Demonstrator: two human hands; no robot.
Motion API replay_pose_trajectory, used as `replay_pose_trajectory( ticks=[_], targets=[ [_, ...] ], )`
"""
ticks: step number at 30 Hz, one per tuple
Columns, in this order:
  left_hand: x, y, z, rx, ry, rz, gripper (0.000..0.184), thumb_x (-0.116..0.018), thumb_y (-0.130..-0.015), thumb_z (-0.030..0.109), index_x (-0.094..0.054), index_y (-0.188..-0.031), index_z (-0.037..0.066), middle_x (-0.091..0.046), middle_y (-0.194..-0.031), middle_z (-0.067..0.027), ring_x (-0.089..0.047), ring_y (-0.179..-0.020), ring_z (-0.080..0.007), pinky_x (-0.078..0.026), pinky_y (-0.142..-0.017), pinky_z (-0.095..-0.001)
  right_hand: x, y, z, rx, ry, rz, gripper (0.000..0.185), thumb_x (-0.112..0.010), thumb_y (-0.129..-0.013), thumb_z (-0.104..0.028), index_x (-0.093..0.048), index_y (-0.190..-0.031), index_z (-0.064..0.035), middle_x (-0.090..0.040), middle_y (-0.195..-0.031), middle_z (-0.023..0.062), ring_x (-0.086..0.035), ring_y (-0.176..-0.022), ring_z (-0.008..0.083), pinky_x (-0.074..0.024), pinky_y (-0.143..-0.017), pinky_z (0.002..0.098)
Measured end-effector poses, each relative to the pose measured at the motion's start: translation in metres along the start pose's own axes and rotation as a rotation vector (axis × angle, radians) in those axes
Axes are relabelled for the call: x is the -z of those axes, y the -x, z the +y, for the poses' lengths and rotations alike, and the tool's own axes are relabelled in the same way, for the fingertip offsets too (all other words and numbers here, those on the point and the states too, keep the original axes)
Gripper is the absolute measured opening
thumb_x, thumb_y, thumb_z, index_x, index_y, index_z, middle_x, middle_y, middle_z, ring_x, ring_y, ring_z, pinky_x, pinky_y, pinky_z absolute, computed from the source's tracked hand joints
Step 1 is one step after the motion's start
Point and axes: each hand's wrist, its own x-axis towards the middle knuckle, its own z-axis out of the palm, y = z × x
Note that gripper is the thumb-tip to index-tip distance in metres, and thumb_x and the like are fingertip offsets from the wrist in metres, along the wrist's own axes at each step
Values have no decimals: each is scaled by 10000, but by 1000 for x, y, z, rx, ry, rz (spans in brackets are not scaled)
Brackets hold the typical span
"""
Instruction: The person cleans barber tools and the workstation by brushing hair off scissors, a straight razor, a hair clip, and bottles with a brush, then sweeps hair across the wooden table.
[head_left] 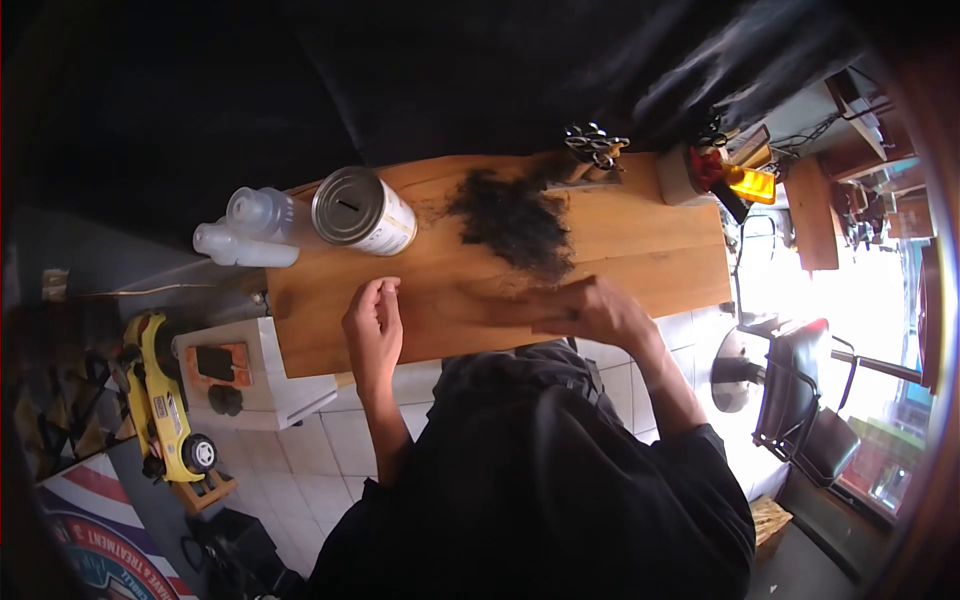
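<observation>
A wooden table lies in front of me with a pile of dark hair-like clippings on it. My right hand is over the table's near edge, just below the pile; it is blurred, and its fingers and anything between them cannot be made out. My left hand is raised at the near edge, left of the pile, with its fingers curled together and nothing visible in them. Beyond my left hand stands a metal can with a slot in its lid.
Clear plastic bottles stand at the table's left end. Scissors in a holder and a container with a yellow item stand at the back right. A yellow toy car is at the left, a black chair at the right.
</observation>
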Motion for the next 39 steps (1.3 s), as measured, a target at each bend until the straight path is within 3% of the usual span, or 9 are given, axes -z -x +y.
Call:
replay_pose_trajectory(
  ticks=[7,12,18,23,25,29,35,37,39],
  targets=[
    [-5,2,1,18,59,31,220,-599,-962,159,-599,-1100,-13,-661,-988,-97,-652,-910,-155,-506,-783,-278,22,37,34,-83,-49,-75,432,-805,-745,-261,-705,-1139,-114,-717,-880,142,-691,-768,282,-536,-705,357],
    [-21,0,3,-34,65,314,671,-770,-824,195,-400,-1346,-8,-545,-1242,-191,-585,-1087,-259,-508,-875,-363,28,-5,31,-127,220,-2,419,-779,-779,-316,-700,-1154,-145,-699,-822,151,-675,-756,308,-531,-698,375],
    [-47,-44,9,-237,224,454,985,-862,-703,173,-234,-1434,-30,-439,-1348,-215,-465,-1255,-325,-383,-1046,-429,-2,-37,2,12,-49,527,447,-673,-891,-391,-663,-1132,-14,-651,-720,124,-643,-622,261,-486,-579,348],
    [-62,-65,9,-255,214,654,906,-880,-666,221,-336,-1353,-9,-506,-1265,-193,-524,-1166,-312,-414,-997,-445,-15,-33,-17,-390,-1221,137,331,-388,-1050,-379,-539,-1131,-96,-378,-608,-72,-283,-426,11,-223,-378,198],
    [-56,-61,18,-249,179,619,897,-882,-648,221,-350,-1336,-4,-509,-1233,-189,-524,-1152,-323,-414,-984,-449,-10,-39,-28,-414,-1114,150,366,-348,-1049,-422,-511,-1019,-96,-316,-567,-66,-288,-399,34,-247,-358,211],
    [-36,-47,47,-459,-62,611,857,-885,-617,214,-399,-1293,7,-524,-1168,-187,-519,-1134,-333,-412,-957,-450,1,-36,-35,-313,-1032,231,346,-379,-1051,-374,-525,-1177,-87,-364,-586,-61,-294,-401,24,-241,-360,205],
    [-18,-39,43,-511,-194,358,820,-822,-506,70,-481,-1251,58,-568,-1105,-141,-526,-1058,-375,-408,-903,-492,-5,-27,-46,-143,-487,363,536,-723,-880,-275,-559,-1266,59,-681,-1078,224,-655,-1041,219,-493,-875,321],
    [-15,-35,50,-499,-209,291,830,-821,-497,69,-486,-1256,59,-572,-1117,-135,-534,-1047,-370,-408,-905,-490,-3,-36,-54,-148,-425,302,523,-734,-869,-267,-575,-1251,51,-681,-1054,239,-662,-1058,255,-492,-881,320],
    [-15,-31,56,-538,-212,319,814,-811,-490,56,-496,-1240,63,-581,-1085,-136,-547,-1018,-370,-412,-896,-485,-11,-51,-33,-281,-328,452,515,-743,-861,-277,-589,-1240,36,-669,-836,202,-641,-737,195,-508,-715,312]
  ],
)
